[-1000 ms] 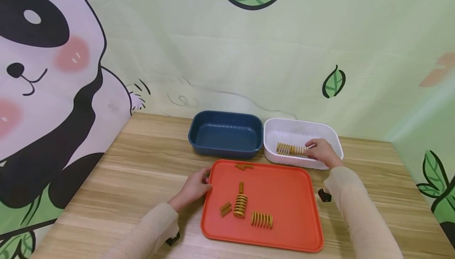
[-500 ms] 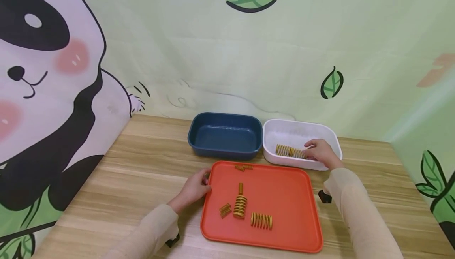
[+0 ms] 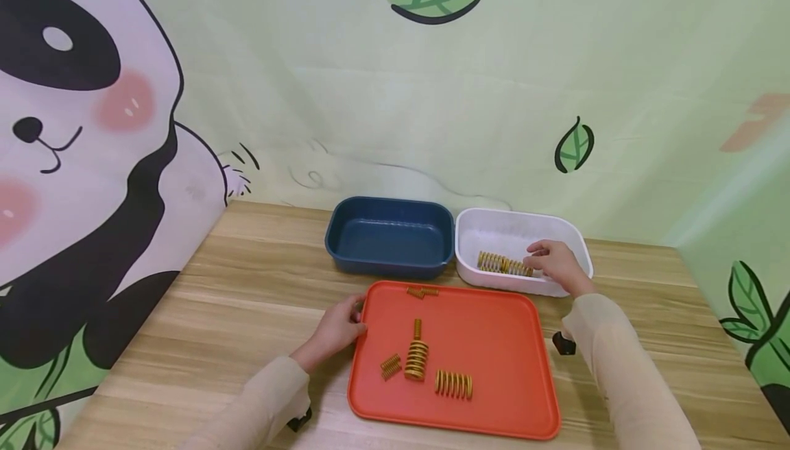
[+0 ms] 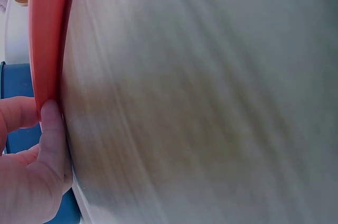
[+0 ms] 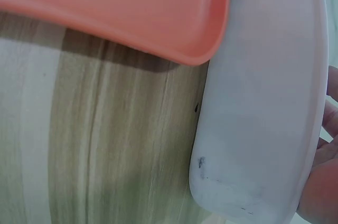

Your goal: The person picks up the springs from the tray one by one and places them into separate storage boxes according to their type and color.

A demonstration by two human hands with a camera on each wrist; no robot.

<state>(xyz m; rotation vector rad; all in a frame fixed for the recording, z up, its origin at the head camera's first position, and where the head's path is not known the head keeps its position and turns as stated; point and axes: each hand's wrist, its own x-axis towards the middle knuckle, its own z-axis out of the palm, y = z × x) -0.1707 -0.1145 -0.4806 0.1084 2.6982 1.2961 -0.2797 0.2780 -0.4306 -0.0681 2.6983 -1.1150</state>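
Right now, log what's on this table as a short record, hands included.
Left hand: touches the left rim of a shallow red rectangular tray
Right hand: over a white rounded-rectangular bin, by gold-coloured coil springs inside; contact unclear
On tray: two large gold-coloured springs, several small ones
Behind tray: dark-blue rounded-rectangular bin, left of the white one
Surface: wood-grain table

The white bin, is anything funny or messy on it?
Yes, dark smudges mark the outside of the white bin, near one end in the right wrist view. They look odd because the wall around them is plain and pale.
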